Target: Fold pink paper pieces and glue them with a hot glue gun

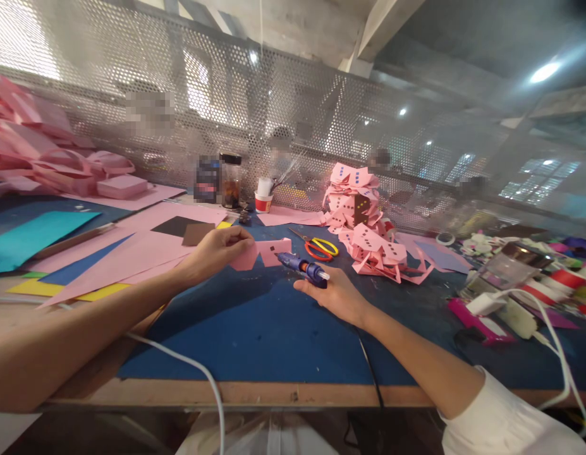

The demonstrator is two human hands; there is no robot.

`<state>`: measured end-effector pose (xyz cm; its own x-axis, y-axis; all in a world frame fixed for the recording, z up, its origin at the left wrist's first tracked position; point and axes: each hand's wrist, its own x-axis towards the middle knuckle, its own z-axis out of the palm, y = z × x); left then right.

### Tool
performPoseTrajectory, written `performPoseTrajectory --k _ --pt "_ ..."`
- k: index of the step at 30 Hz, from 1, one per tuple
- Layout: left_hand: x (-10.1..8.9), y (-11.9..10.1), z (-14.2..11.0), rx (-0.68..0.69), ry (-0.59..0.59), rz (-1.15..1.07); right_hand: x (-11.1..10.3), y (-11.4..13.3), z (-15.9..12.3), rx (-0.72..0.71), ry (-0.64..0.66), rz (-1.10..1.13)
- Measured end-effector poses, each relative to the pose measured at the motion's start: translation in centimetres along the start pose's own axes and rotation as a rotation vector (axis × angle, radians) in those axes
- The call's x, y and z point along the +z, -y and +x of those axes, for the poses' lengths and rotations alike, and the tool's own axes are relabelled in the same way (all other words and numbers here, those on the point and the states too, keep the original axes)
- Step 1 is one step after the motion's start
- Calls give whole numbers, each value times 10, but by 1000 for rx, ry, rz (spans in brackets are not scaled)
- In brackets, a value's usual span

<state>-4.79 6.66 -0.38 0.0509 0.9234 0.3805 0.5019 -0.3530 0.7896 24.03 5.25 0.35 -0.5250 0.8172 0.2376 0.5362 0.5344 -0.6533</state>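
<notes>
Left grip: closed by the left hand on the pink paper strip, held above the blue counter.
Right grip: wrapped by the right hand around the glue gun.
Strip axis: extended rightward from the left fingers, its free end nearer the gun.
Gun axis: slanted far-left, nozzle aimed at the strip's dark square; contact cannot be told.
Beyond gun: scissors, laid apart.

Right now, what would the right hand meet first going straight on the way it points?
Likely the pink paper strip, the glue gun in the right hand leading; depth is unclear.
</notes>
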Motion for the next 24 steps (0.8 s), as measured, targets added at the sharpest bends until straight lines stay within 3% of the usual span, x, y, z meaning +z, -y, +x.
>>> performPoseTrajectory --k 24 --pt "-1 2 1 1 12 -10 1 -1 0 -4 -18 22"
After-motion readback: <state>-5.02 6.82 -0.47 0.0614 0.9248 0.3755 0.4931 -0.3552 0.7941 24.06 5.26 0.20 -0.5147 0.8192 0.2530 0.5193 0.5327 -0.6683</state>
